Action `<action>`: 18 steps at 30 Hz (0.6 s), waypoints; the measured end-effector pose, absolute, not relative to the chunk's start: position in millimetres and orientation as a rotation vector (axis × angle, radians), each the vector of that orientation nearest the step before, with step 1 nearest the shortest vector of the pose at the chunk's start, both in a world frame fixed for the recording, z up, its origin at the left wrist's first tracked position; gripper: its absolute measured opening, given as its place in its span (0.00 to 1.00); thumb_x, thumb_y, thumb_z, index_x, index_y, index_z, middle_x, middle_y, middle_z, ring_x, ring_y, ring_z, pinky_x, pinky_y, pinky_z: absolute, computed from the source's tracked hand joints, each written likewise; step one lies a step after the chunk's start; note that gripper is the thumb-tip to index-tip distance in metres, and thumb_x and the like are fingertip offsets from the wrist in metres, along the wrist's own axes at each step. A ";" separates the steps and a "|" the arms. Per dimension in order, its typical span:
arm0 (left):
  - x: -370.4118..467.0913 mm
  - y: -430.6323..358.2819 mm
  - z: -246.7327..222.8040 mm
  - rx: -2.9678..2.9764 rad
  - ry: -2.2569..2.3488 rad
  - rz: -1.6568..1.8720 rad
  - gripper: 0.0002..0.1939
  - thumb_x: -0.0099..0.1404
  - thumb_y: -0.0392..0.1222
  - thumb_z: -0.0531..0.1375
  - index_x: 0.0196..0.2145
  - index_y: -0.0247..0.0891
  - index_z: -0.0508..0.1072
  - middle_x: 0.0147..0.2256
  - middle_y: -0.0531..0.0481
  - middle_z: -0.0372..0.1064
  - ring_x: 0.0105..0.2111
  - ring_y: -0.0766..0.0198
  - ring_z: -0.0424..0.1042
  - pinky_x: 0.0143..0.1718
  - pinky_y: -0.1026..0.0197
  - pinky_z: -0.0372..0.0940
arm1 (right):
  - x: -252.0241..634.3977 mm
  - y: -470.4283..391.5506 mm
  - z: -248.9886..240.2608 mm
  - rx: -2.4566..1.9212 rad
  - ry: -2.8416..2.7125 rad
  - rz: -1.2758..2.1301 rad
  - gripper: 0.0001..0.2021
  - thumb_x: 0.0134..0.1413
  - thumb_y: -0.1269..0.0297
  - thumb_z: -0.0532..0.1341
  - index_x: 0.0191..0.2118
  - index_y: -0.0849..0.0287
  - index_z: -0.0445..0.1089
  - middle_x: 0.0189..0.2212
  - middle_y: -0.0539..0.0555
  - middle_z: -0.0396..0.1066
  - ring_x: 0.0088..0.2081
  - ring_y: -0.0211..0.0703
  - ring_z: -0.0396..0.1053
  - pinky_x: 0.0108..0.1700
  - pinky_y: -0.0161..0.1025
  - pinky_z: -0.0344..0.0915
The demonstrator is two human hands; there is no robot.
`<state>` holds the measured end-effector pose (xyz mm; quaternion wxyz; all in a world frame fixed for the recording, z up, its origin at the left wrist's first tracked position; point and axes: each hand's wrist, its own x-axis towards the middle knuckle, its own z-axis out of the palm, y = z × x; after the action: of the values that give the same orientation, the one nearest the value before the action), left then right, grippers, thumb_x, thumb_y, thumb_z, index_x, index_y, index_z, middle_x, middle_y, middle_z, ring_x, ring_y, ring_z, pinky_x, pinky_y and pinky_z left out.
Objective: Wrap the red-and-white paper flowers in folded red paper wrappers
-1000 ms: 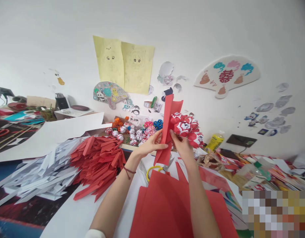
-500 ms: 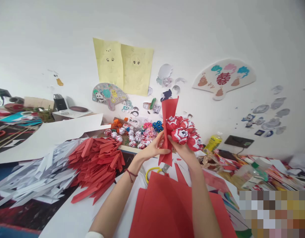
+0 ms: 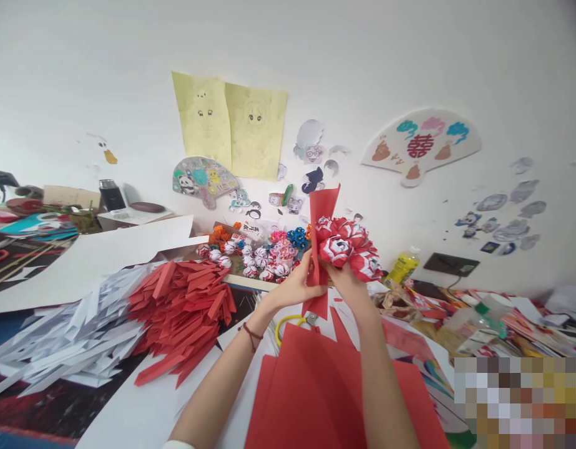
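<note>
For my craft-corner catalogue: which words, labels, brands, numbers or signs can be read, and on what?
"囍": in red on the white fan-shaped board.
Too small to read: black characters on the white printed wrapper.
Too blurred: print on the yellow plastic bottle.
No text shows on the upright red paper sheet.

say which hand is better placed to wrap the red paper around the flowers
Likely the left hand: it grips the red paper, while the right hand, just below the flowers, seems busy supporting them.
</note>
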<state>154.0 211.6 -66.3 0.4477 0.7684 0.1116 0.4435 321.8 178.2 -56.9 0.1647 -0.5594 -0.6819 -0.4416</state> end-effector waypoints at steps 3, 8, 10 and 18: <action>157.6 210.4 -64.4 1.895 0.308 1.140 0.49 0.59 0.36 0.64 0.70 0.41 0.41 0.66 0.39 0.51 0.64 0.48 0.55 0.63 0.51 0.56 | 322.8 178.6 -55.6 -1.590 -1.993 -1.036 0.25 0.61 0.78 0.48 0.57 0.51 0.69 0.46 0.60 0.76 0.46 0.51 0.73 0.53 0.48 0.65; 157.7 209.6 -63.0 1.935 0.294 1.194 0.48 0.60 0.38 0.64 0.70 0.39 0.42 0.68 0.39 0.48 0.66 0.48 0.52 0.66 0.51 0.51 | 325.2 175.5 -53.3 -1.518 -1.959 -0.873 0.26 0.60 0.78 0.50 0.58 0.47 0.69 0.55 0.56 0.71 0.54 0.52 0.70 0.57 0.51 0.64; 156.6 208.8 -62.6 1.930 0.282 1.178 0.48 0.60 0.39 0.64 0.70 0.40 0.42 0.67 0.39 0.49 0.65 0.48 0.53 0.65 0.51 0.52 | 325.5 173.2 -53.0 -1.505 -1.963 -1.010 0.27 0.60 0.79 0.51 0.58 0.47 0.70 0.55 0.57 0.72 0.54 0.53 0.70 0.57 0.52 0.65; 154.3 205.3 -59.1 1.928 0.270 1.138 0.50 0.56 0.36 0.66 0.70 0.40 0.44 0.65 0.40 0.52 0.65 0.49 0.54 0.65 0.52 0.52 | 331.9 162.5 -58.9 -1.461 -1.961 -1.475 0.25 0.60 0.75 0.55 0.61 0.49 0.66 0.58 0.60 0.68 0.54 0.57 0.68 0.53 0.53 0.67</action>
<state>154.3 205.3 -59.1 0.4288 0.7725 0.1082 0.4558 331.9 162.5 -58.9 0.1422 -0.5063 -0.6797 -0.5113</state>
